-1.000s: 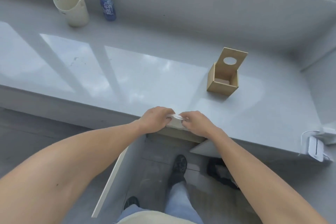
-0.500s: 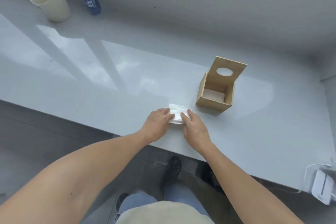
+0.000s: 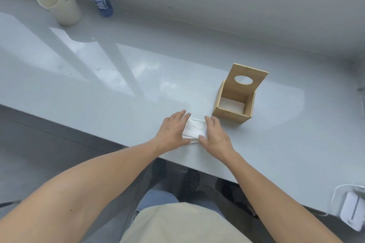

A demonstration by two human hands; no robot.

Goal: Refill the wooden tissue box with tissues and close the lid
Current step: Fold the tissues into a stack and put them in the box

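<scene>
tissue stack (image 3: pixel 194 128) is pressed flat on the counter (image 3: pixel 118 92) at frame centre, flanked by left hand (image 3: pixel 171 132) and right hand (image 3: pixel 216 137), palms down, not gripped. wooden tissue box (image 3: pixel 234 105) sits just up-right, lid (image 3: pixel 246 82) upright, open top toward camera. right hand is nearer; stack's long axis can't be told.

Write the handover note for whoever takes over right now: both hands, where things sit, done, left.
Left hand and right hand: flat against either side of the tissue stack, which lies on the grey counter.
Wooden tissue box: just right of and behind the stack, lid standing open; something white shows at the bottom.
Done: stack brought beside the box.
Left: lift the stack in, close the lid.
</scene>
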